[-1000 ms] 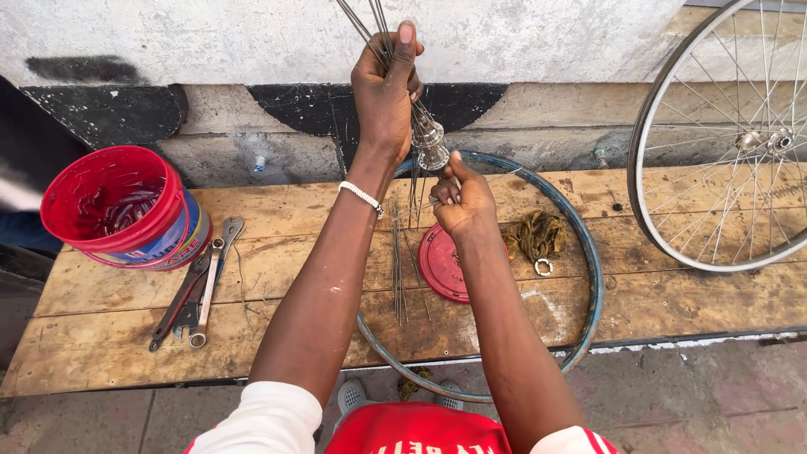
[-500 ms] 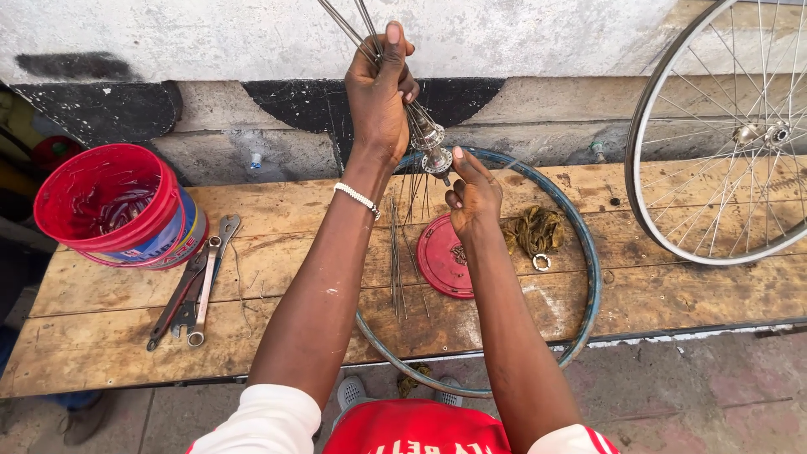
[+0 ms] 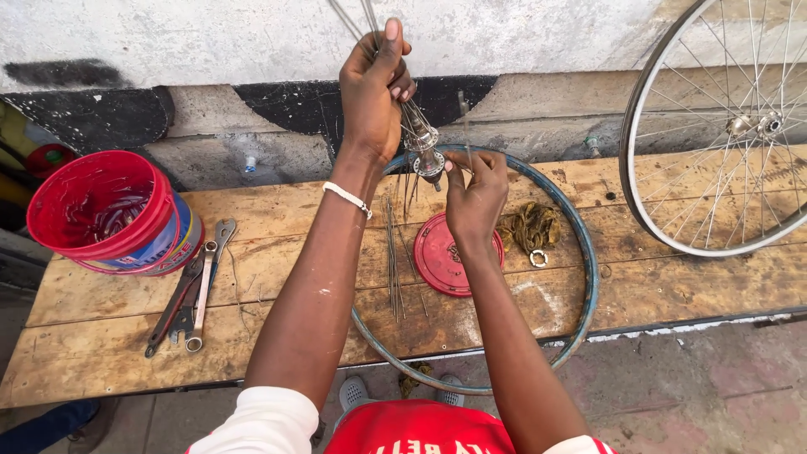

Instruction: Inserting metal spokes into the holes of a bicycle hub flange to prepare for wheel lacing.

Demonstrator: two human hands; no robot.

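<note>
My left hand (image 3: 372, 92) is raised above the wooden bench (image 3: 277, 286), gripping a bundle of thin metal spokes that run down into a silver wheel hub (image 3: 425, 150). A white band circles that wrist. My right hand (image 3: 474, 195) sits just right of and below the hub, pinching one upright spoke (image 3: 464, 118) between its fingertips. Beneath both hands a bare blue-grey bicycle rim (image 3: 588, 286) lies flat on the bench. Loose spokes (image 3: 393, 261) and a red round lid (image 3: 441, 255) rest inside the rim.
A red bucket (image 3: 101, 210) stands at the bench's left, with wrenches (image 3: 192, 290) beside it. A dirty rag (image 3: 530, 227) and a small ring lie right of the lid. A complete spoked wheel (image 3: 714, 126) leans against the wall at right. Concrete floor lies in front.
My right hand has lifted a little and now holds a single spoke upright beside the hub. The left hand stays raised with the bundle.
</note>
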